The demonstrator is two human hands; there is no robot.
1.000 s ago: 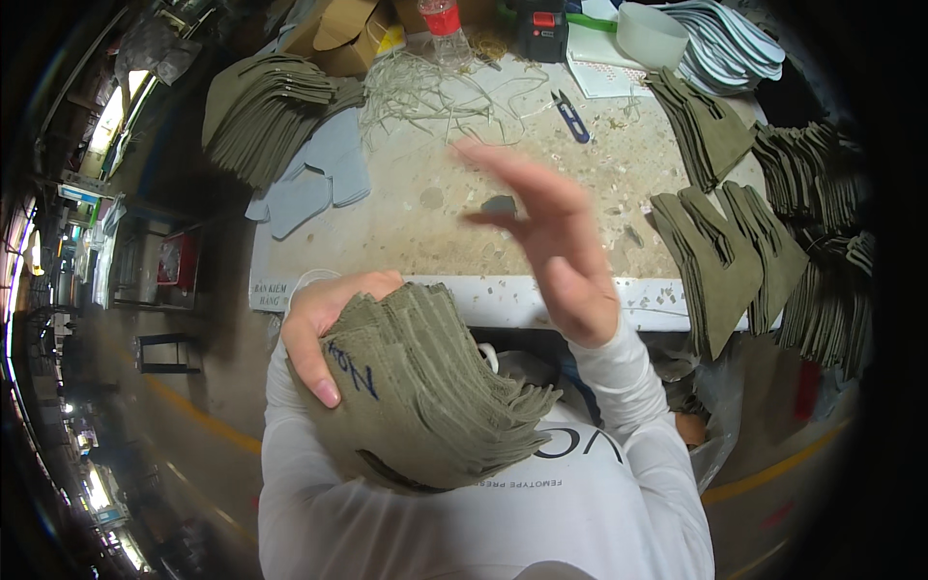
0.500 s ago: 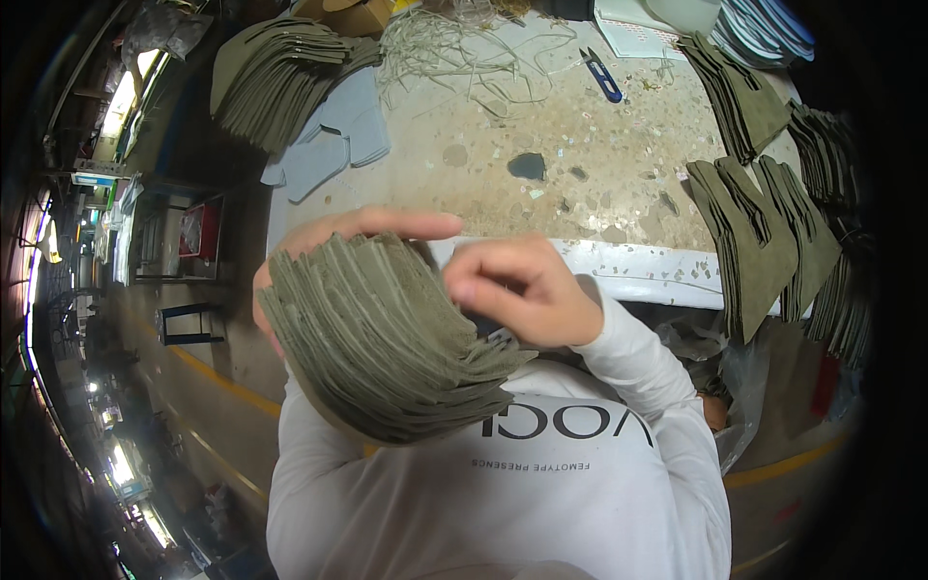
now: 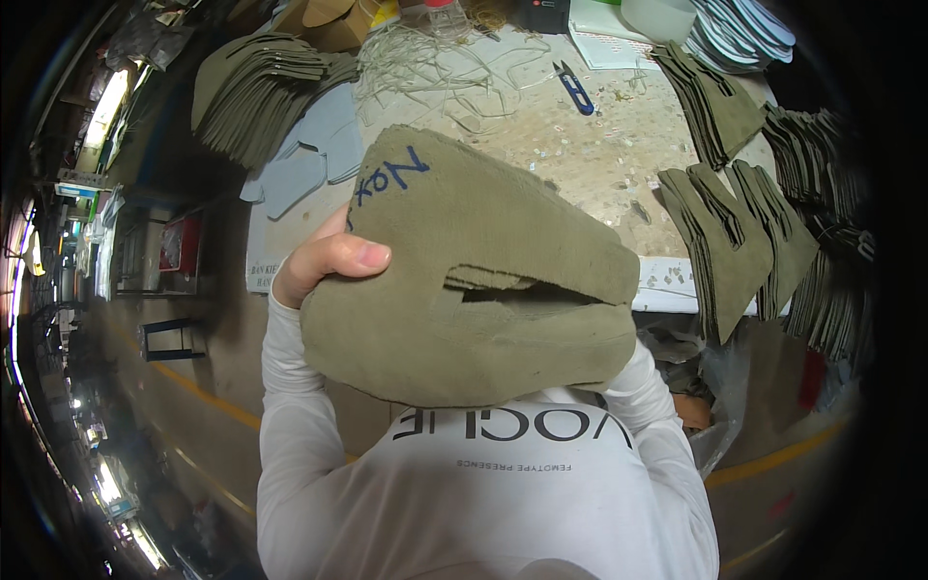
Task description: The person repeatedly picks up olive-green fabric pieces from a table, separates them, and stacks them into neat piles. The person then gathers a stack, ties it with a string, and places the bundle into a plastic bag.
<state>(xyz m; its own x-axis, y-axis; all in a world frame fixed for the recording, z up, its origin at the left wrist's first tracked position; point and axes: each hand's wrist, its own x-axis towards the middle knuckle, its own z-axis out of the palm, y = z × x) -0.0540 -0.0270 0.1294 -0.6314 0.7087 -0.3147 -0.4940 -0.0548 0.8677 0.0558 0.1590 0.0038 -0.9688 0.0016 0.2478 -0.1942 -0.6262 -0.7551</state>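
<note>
Held up in front of my chest is a thick stack of olive-green cut fabric pieces (image 3: 483, 213), its broad top face turned toward me. A slot runs in from its right end, and a blue handwritten mark shows at the upper left corner. My left hand (image 3: 333, 259) grips the stack's left edge, the thumb pressed on the face and the other fingers hidden behind. My right forearm reaches up to the stack's lower right end. The right hand itself is hidden behind the fabric.
On the worn table (image 3: 619, 155) lie blue thread snips (image 3: 575, 89) and a tangle of pale thread (image 3: 435, 72). Olive stacks stand at the far left (image 3: 261, 87) and along the right (image 3: 720, 242). Light blue pieces (image 3: 295, 179) lie at left. A stool (image 3: 172, 340) stands on the floor.
The stack has turned from its layered edges to its broad, marked face. My left thumb has come onto that face. My right hand has gone from beside the stack to behind it.
</note>
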